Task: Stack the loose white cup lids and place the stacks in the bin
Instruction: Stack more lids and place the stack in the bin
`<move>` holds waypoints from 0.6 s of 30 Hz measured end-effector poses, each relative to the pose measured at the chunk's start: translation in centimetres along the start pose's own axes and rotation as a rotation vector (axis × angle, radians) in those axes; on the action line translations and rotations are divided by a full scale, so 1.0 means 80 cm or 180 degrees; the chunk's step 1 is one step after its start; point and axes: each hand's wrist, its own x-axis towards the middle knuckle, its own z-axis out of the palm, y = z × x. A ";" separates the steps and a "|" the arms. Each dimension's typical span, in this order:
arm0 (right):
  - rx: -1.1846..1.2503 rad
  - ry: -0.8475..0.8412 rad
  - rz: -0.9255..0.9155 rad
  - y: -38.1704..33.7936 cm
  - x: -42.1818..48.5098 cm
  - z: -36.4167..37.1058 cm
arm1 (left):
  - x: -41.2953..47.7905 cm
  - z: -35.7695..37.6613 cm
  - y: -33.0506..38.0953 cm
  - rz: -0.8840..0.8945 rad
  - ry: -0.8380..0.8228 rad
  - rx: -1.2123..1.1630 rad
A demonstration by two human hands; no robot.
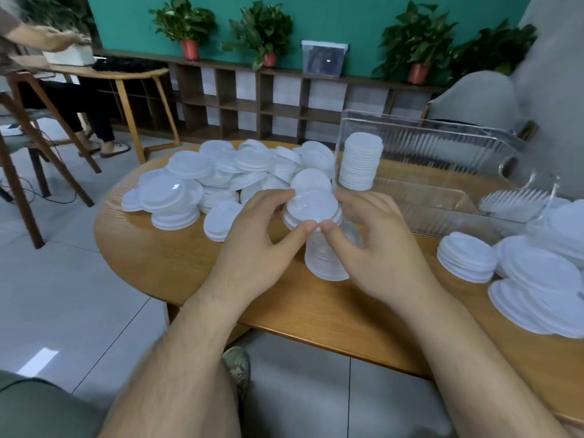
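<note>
Left hand and right hand both grip a tilted lid stack at frame centre, loose lids piled on the table upper left, clear bin upper right.

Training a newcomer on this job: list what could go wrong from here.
The stack pinched between the left hand and right hand leans, its top lids offset; they may slide off on lifting. The loose lids at the right lie close beside the right forearm; a swing toward the bin could scatter them.
</note>
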 end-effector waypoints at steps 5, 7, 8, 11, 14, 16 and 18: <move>0.0119 -0.0006 0.0136 0.025 -0.012 -0.013 | 0.001 0.030 0.004 0.0008 -0.0163 -0.0007; 0.0182 -0.0041 0.0194 0.032 -0.015 -0.016 | 0.001 0.037 0.005 -0.0005 -0.0205 0.0035; 0.0210 -0.0060 0.0224 0.034 -0.015 -0.017 | 0.001 0.040 0.005 -0.0010 -0.0225 0.0061; 0.0220 -0.0098 0.0300 0.039 -0.016 -0.017 | 0.001 0.045 0.005 -0.0031 -0.0231 0.0118; 0.0171 -0.0138 0.0340 0.041 -0.017 -0.015 | -0.001 0.047 0.004 -0.0045 -0.0244 0.0145; 0.0144 -0.0184 0.0367 0.042 -0.018 -0.013 | -0.002 0.045 0.004 -0.0039 -0.0273 0.0176; 0.0109 -0.0242 0.0378 0.042 -0.019 -0.012 | -0.004 0.043 0.003 -0.0031 -0.0328 0.0193</move>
